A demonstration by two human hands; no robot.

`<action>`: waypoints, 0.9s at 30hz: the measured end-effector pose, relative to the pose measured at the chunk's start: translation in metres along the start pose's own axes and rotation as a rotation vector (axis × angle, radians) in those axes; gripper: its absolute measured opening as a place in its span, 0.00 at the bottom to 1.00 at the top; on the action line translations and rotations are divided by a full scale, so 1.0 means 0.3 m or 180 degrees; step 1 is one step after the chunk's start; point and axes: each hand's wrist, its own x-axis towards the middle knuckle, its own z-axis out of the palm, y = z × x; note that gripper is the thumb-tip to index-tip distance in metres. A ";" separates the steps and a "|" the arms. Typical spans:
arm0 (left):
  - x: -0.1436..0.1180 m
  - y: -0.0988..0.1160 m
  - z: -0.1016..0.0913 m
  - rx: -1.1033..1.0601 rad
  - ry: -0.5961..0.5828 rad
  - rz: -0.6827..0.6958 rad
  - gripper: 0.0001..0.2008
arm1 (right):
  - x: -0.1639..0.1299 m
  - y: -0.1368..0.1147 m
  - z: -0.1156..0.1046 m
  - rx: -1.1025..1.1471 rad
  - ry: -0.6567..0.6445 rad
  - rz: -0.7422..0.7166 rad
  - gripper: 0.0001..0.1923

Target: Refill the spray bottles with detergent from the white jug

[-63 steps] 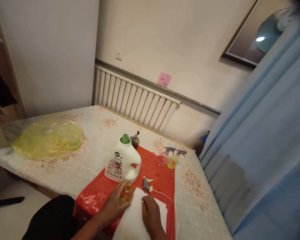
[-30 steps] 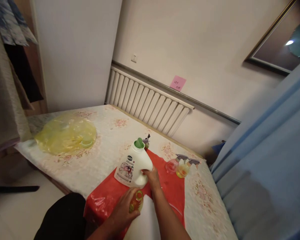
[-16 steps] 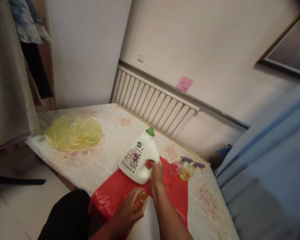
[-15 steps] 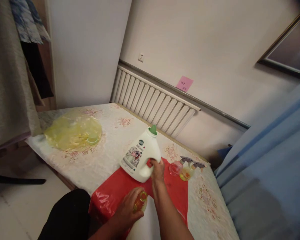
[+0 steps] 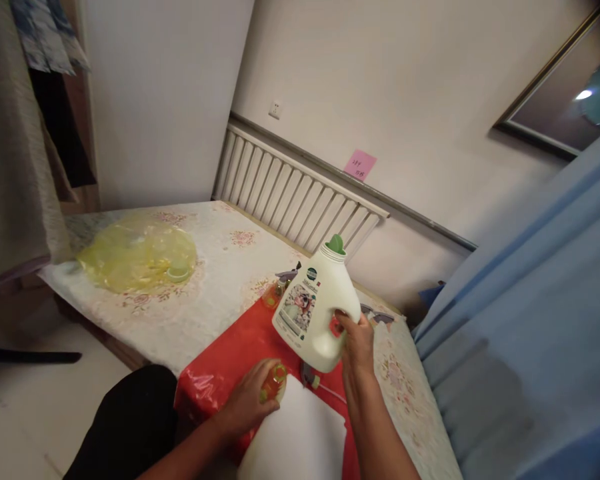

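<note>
We have the jug (image 5: 316, 308) lifted by its handle in our right hand (image 5: 357, 340), cap on, nothing poured, while our left hand (image 5: 247, 400) grips the open little bottle (image 5: 273, 384).

A yellow plastic bag (image 5: 137, 257) lies on the floral tablecloth (image 5: 220, 267); a pink note (image 5: 360, 165) hangs above the radiator (image 5: 295, 200).

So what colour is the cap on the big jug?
Green, on the white detergent jug in the right hand; head view.

bed (image 5: 220, 267) with floral cover carried a red plastic sheet (image 5: 240, 347), a yellow bag (image 5: 135, 257) at far left, white paper (image 5: 295, 443) near edge, small spray bottle (image 5: 275, 290).
</note>
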 end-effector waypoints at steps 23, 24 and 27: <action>0.054 -0.044 -0.210 -0.0323 -0.0094 -0.0197 0.33 | -0.275 0.010 -0.464 -0.0525 0.0361 0.0417 0.13; 0.061 -0.068 -0.218 -0.0351 0.0050 -0.0280 0.31 | -0.280 0.008 -0.470 -0.0532 0.0380 0.0430 0.13; 0.072 -0.139 -0.244 -0.0387 0.0464 -0.0489 0.26 | -0.296 0.001 -0.480 -0.0541 0.0404 0.0471 0.13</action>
